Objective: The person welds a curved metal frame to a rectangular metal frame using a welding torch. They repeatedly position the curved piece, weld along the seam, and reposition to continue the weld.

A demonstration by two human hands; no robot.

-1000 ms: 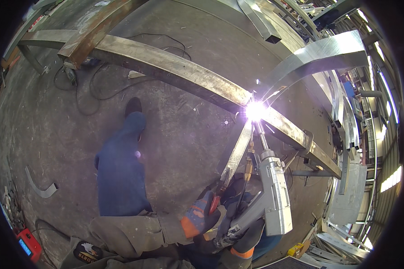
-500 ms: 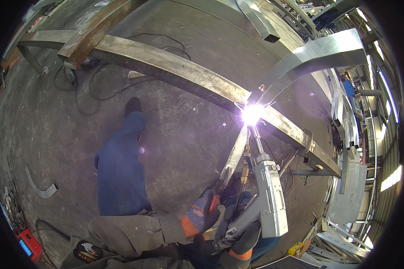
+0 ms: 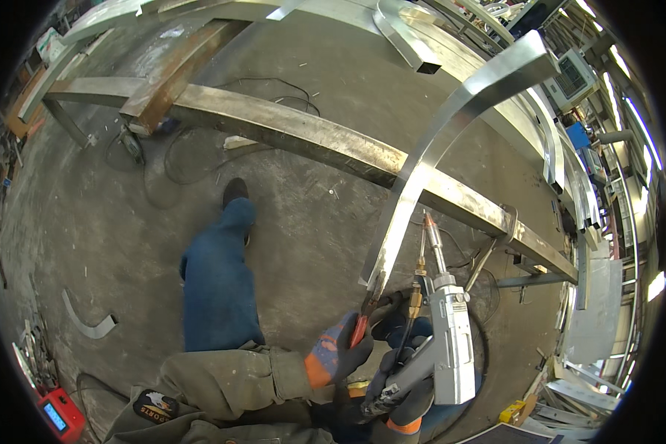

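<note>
My left hand [image 3: 334,354], in a blue and orange glove, is closed around red-handled pliers [image 3: 359,331]. The plier jaws meet the near end of a long shiny metal bar [image 3: 401,211], which lies across a heavier steel beam [image 3: 296,126]. In my right hand [image 3: 401,381], gloved too, is a silver welding gun [image 3: 453,337], held by its grip. Its copper-coloured tip [image 3: 428,220] points up just below the beam, close to the bar's right side and apart from it. A thin brass-fitted feed tube [image 3: 415,296] runs alongside the nozzle. No arc shows.
A rusty beam [image 3: 177,78] crosses the steel beam's left part. A clamp [image 3: 510,222] grips its right part. Cables [image 3: 166,174] trail over the concrete floor. A curved offcut [image 3: 89,325] and a red device [image 3: 58,416] lie at left, metal stock [image 3: 570,392] at lower right.
The bright welding arc has gone out, and the bar's crossing over the beam now shows clearly. The gun tip has drawn back slightly toward me. The whole view has shifted a little.
</note>
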